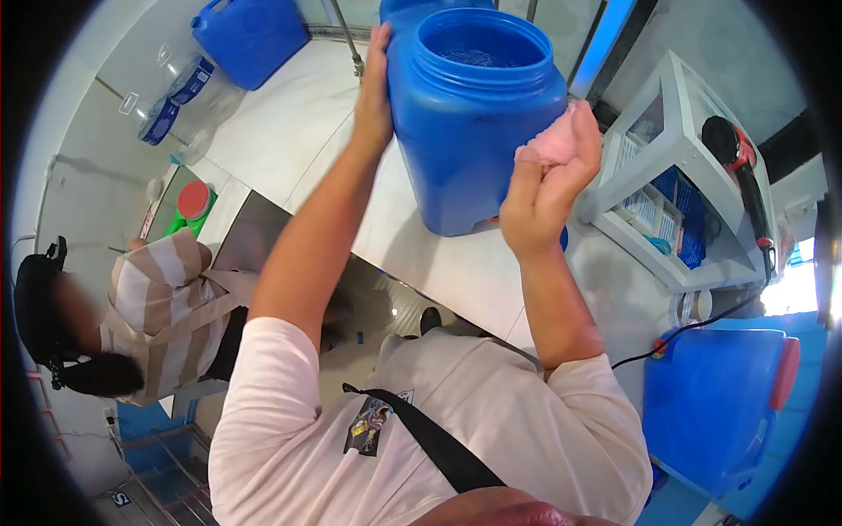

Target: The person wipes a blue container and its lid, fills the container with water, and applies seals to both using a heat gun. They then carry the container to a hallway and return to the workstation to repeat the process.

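A large open blue plastic jar [469, 131] stands on the white counter [289, 131]. My left hand [374, 92] lies flat against the jar's left side. My right hand [551, 188] grips a pink cloth [557, 140] and presses it to the jar's right wall. The jar has no lid on, and its inside looks dark blue.
Another person in a striped top [167, 307] sits at the left. A blue canister [250, 35] and a clear bottle [180, 96] lie at the counter's far end. A white shelf [675, 184] with a red-black tool [741, 167] is on the right, with a blue container [715, 412] below it.
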`<state>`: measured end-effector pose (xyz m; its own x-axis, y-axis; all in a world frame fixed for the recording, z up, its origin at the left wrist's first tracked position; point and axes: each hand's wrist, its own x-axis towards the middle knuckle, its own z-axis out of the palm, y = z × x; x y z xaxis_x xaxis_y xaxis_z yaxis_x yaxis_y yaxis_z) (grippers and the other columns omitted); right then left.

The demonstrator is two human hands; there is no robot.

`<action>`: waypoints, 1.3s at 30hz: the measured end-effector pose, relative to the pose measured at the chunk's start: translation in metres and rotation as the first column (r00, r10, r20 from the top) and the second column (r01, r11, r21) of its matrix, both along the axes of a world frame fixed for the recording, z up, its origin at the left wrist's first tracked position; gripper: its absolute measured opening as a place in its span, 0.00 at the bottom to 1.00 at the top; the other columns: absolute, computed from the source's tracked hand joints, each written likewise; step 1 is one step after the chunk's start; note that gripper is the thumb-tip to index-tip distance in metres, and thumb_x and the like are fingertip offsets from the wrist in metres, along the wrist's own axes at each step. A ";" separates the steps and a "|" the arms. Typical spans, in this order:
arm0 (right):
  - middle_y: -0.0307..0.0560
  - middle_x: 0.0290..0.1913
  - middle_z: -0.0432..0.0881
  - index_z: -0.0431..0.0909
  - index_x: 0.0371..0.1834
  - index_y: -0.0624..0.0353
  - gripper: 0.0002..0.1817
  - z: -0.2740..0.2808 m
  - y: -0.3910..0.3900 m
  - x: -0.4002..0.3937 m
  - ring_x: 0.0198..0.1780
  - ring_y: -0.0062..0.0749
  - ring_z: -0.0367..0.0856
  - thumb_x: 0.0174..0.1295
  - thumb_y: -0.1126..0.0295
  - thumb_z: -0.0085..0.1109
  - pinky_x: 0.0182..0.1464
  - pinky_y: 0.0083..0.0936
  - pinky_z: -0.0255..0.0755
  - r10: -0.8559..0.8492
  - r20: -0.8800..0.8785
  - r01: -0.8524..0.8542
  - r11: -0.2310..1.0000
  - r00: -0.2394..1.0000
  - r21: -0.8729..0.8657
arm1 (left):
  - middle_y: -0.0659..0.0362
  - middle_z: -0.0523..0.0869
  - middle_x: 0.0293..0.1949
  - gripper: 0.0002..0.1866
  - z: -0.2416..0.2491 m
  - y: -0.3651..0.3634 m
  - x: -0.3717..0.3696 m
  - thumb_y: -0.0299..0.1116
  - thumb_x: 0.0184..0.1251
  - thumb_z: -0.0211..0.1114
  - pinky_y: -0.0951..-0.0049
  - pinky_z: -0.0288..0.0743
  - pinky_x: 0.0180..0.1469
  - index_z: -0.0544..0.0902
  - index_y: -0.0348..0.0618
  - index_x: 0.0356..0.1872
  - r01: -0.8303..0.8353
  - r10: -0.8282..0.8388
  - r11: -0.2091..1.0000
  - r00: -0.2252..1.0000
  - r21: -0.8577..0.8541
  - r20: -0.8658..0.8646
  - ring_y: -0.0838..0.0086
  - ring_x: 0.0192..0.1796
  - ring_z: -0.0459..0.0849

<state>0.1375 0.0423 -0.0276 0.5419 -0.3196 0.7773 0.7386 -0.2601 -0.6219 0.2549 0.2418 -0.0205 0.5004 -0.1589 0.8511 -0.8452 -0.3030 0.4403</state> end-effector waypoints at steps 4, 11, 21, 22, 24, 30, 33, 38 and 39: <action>0.46 0.60 0.78 0.77 0.59 0.57 0.19 0.018 0.021 0.006 0.69 0.47 0.72 0.64 0.73 0.60 0.76 0.47 0.57 -0.134 0.493 0.381 0.812 0.859 -0.443 | 0.53 0.55 0.80 0.41 -0.091 -0.005 -0.052 0.65 0.80 0.29 0.61 0.51 0.80 0.45 0.47 0.82 0.093 -0.443 0.845 0.672 -0.526 -0.594 0.62 0.79 0.58; 0.38 0.53 0.84 0.88 0.38 0.51 0.14 0.048 0.063 -0.009 0.66 0.46 0.76 0.47 0.71 0.62 0.72 0.46 0.65 0.096 0.410 0.291 0.562 0.907 -0.774 | 0.51 0.50 0.81 0.45 -0.119 -0.023 -0.117 0.68 0.78 0.29 0.60 0.47 0.81 0.40 0.45 0.82 -0.078 -0.641 0.692 0.389 -0.717 -0.662 0.61 0.81 0.53; 0.43 0.68 0.76 0.77 0.61 0.57 0.20 -0.058 -0.053 -0.013 0.69 0.38 0.71 0.69 0.62 0.54 0.74 0.47 0.55 -0.001 -0.153 -0.146 0.290 0.988 -0.946 | 0.48 0.30 0.83 0.51 -0.150 -0.003 -0.138 0.71 0.76 0.29 0.56 0.26 0.81 0.29 0.37 0.80 0.194 -0.485 0.859 0.602 -0.473 -0.634 0.56 0.84 0.29; 0.46 0.69 0.73 0.74 0.64 0.59 0.23 -0.054 -0.056 -0.004 0.69 0.40 0.71 0.70 0.59 0.54 0.74 0.46 0.56 -0.064 -0.054 -0.013 0.529 0.996 -0.848 | 0.44 0.31 0.82 0.49 -0.129 -0.006 -0.143 0.67 0.78 0.32 0.56 0.28 0.81 0.31 0.35 0.80 0.180 -0.340 0.930 0.751 -0.321 -0.566 0.52 0.84 0.30; 0.53 0.71 0.68 0.69 0.68 0.64 0.32 -0.026 -0.044 0.009 0.70 0.44 0.71 0.71 0.50 0.57 0.75 0.46 0.57 -0.310 0.101 0.326 0.878 0.945 -0.352 | 0.41 0.32 0.82 0.47 -0.084 -0.013 -0.142 0.62 0.80 0.34 0.56 0.29 0.81 0.33 0.33 0.80 0.122 -0.192 0.976 0.867 -0.178 -0.459 0.49 0.84 0.31; 0.59 0.62 0.69 0.64 0.70 0.60 0.42 -0.020 -0.008 0.017 0.67 0.51 0.72 0.64 0.40 0.61 0.72 0.51 0.63 -0.040 0.176 0.070 0.983 0.984 -0.169 | 0.35 0.41 0.81 0.44 -0.005 0.012 -0.020 0.56 0.80 0.43 0.56 0.31 0.82 0.44 0.25 0.79 0.029 -0.062 0.987 0.975 -0.156 -0.211 0.48 0.84 0.37; 0.57 0.57 0.72 0.69 0.63 0.52 0.33 -0.038 -0.007 0.016 0.64 0.51 0.74 0.63 0.42 0.62 0.67 0.52 0.67 -0.146 0.281 0.233 0.923 0.949 -0.307 | 0.35 0.50 0.79 0.50 0.035 0.020 0.058 0.64 0.76 0.47 0.61 0.39 0.81 0.49 0.25 0.77 0.031 -0.146 0.959 0.907 -0.282 -0.395 0.52 0.82 0.46; 0.47 0.51 0.75 0.83 0.37 0.38 0.10 -0.066 -0.013 -0.004 0.55 0.46 0.75 0.55 0.53 0.70 0.53 0.47 0.73 -0.270 0.376 0.451 0.686 0.886 -0.570 | 0.46 0.75 0.63 0.46 0.103 0.031 0.175 0.71 0.71 0.49 0.67 0.64 0.70 0.69 0.35 0.69 -0.041 0.186 0.958 0.842 0.283 -0.507 0.62 0.64 0.73; 0.45 0.51 0.75 0.83 0.35 0.38 0.10 -0.078 -0.011 -0.008 0.55 0.46 0.75 0.52 0.55 0.72 0.53 0.46 0.73 -0.265 0.343 0.426 0.695 0.901 -0.580 | 0.50 0.79 0.57 0.43 0.116 0.026 0.180 0.71 0.70 0.52 0.68 0.68 0.66 0.74 0.37 0.66 0.103 0.078 0.972 0.704 0.210 -0.706 0.64 0.58 0.77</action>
<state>0.1299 0.0317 -0.1052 0.2863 0.1538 0.9457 0.6074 -0.7925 -0.0550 0.4347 0.2679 0.0959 0.9339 -0.3033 0.1892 -0.3170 -0.4578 0.8306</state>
